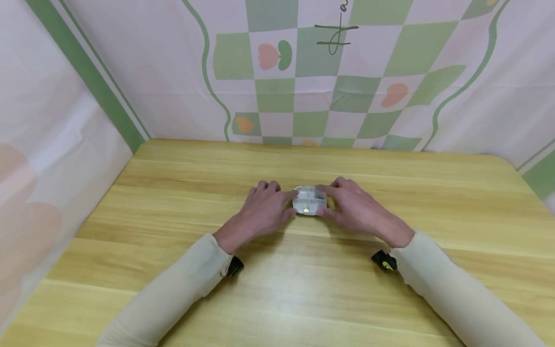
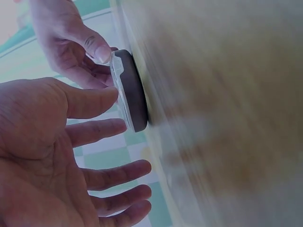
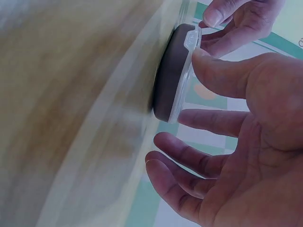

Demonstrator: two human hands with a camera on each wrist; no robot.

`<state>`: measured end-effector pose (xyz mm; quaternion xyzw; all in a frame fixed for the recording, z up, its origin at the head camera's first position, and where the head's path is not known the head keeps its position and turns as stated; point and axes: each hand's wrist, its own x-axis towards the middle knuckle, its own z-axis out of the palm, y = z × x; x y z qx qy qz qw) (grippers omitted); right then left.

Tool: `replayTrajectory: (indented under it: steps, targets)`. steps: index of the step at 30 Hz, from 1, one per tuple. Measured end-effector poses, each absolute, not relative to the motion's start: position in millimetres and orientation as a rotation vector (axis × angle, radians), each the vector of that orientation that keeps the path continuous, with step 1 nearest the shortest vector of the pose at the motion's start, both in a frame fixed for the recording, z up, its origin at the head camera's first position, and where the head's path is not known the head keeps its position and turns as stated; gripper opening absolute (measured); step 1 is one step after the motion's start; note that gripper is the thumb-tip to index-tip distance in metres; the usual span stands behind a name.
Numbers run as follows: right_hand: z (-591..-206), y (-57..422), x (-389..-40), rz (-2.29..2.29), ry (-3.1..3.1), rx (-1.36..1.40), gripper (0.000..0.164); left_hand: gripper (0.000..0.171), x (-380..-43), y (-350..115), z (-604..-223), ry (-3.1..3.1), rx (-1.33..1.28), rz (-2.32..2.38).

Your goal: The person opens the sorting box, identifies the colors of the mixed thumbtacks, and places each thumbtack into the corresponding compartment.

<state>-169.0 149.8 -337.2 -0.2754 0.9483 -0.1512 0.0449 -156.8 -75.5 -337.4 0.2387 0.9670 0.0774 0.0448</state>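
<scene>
A small pill box (image 1: 309,198) lies flat on the wooden table, divided inside into several compartments under a clear lid (image 3: 182,90). From the side, its dark base (image 2: 135,92) and a small tab on the lid show. My left hand (image 1: 266,210) touches the left edge of the lid with thumb and index fingertips, its other fingers stretched out beyond. At the right edge, my right hand (image 1: 357,205) touches the lid the same way, thumb near and index far. Both wrist views show the palms facing the box, with nothing inside them.
The wooden table (image 1: 277,289) reaches back to a checkered green and white cloth (image 1: 312,96) with printed hearts. Another pale cloth (image 1: 52,144) hangs along the left side. Black straps (image 1: 385,260) sit at both cuffs.
</scene>
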Motion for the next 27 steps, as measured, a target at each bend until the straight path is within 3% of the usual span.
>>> replayTrajectory:
  steps: [12,27]
  targets:
    - [-330,166,-173,-0.457,3.142,-0.848,0.065,0.053,-168,-86,-330,3.078,0.620,0.285]
    - [-328,220,-204,-0.427,3.460,-0.679,0.063,0.059,-216,-152,-330,3.414,0.546,0.226]
